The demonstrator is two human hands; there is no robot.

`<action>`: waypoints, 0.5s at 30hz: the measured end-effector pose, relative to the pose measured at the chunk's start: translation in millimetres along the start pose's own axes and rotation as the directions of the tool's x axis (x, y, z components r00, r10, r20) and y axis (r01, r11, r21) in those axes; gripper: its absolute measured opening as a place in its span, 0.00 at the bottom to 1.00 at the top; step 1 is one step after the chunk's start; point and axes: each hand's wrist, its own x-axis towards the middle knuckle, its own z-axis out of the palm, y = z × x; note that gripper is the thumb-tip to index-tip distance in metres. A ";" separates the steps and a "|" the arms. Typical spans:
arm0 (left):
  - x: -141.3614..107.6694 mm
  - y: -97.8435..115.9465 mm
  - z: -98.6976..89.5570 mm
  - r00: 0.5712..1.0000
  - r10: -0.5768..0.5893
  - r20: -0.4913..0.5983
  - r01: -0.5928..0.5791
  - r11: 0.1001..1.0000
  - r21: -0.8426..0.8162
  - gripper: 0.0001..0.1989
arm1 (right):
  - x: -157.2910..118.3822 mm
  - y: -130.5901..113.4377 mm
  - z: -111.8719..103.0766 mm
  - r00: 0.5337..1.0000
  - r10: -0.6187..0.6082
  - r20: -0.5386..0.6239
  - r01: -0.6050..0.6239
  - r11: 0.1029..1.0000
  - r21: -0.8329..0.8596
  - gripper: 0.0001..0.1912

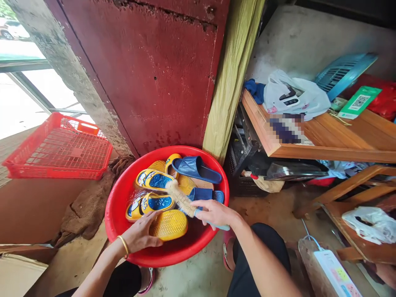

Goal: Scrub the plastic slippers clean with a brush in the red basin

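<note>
My right hand is closed around the light-blue handle of a scrub brush with pale bristles. The brush head lies over the shoes in a red basin. At the basin's near side, my left hand grips one end of a yellow slipper whose ridged sole faces up. Just beyond it are a yellow cartoon shoe with a wet blue insole and another such shoe. A dark-blue slide sandal rests at the far right of the basin, above a second blue slipper, partly hidden.
Left of the basin stands a red plastic crate beside a brown cloth. A dark-red door rises behind. To the right are a wooden table with plastic bags, a wooden chair and a power strip.
</note>
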 end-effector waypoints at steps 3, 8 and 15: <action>1.9 2.5 -11.1 0.993 -0.092 -0.071 0.052 0.898 -0.437 0.43 | 7.4 2.5 1.9 0.982 -0.047 -0.184 0.062 0.995 0.080 0.31; 19.3 19.8 -8.1 0.965 -0.250 -0.074 0.054 0.472 -0.880 0.38 | 19.3 3.1 18.1 0.946 -0.051 -0.319 0.107 0.982 0.159 0.31; 45.9 37.7 -3.4 0.873 -0.487 0.016 -0.027 -0.081 -0.996 0.26 | 2.5 -9.9 46.1 0.931 -0.224 -0.287 0.218 0.974 -0.053 0.28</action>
